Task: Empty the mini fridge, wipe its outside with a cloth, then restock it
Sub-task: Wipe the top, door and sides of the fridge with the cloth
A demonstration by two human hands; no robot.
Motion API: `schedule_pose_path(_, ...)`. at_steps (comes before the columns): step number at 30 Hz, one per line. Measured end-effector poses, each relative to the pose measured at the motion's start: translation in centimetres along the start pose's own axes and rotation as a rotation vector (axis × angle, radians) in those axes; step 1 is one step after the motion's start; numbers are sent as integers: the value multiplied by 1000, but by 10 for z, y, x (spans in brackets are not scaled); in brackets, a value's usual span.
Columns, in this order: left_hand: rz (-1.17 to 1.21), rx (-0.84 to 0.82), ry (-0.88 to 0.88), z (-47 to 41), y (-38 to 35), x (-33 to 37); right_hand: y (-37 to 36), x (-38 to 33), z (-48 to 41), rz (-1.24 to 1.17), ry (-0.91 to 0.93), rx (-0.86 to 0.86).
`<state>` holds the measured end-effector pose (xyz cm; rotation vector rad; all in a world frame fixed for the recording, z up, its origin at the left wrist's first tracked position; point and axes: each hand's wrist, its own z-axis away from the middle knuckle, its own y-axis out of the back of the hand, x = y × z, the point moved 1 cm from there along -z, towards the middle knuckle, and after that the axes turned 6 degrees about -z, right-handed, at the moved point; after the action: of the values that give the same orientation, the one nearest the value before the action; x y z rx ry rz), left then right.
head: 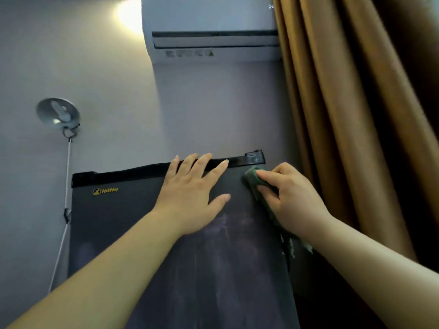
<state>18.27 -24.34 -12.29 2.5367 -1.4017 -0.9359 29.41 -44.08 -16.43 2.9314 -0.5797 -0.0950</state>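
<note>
Grey wall (95, 67) is filling the background, with a white air conditioner (211, 27) hanging at its top and a patch of warm light glowing just to the left of the unit. An ochre curtain (356, 103) is falling in folds down the right side. A round lamp (57, 112) is sitting on the wall at the left, and its pale cable (67, 167) is running down beside the left edge of the mini fridge (118, 222).

That fridge is standing against the wall between the cable and the curtain, its dark door facing the camera and streaks showing on the lower part of the panel. A yellow logo (105, 191) is sitting near the door's top left corner, under the glossy black trim (133, 173) along the top edge. A black hinge cap (255, 156) is sitting at the top right corner.

The left hand (190, 193) is lying flat on the upper middle of the door, fingers straight and spread wide, fingertips reaching onto the trim and holding nothing. The right hand (297, 198) is curling around a green cloth (251, 178), bunching it and pressing it against the door near the top right corner, just below the hinge cap. Part of the cloth is trailing down under the wrist along the door's right edge.
</note>
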Motion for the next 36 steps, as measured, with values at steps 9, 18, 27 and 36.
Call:
schedule_pose_path(9, -26, 55, 16, 0, -8, 3, -3, 11, 3, 44, 92, -41)
schedule_pose_path(18, -52, 77, 44, -1, -13, 8, -20, 19, 14, 13, 152, 108)
schedule_pose_path(27, -49, 77, 52, -1, -13, 8, -18, 23, 7, 3, 237, 17)
schedule_pose_path(36, -54, 68, 53, -1, -12, 10, -17, 43, 36, -113, 160, -5)
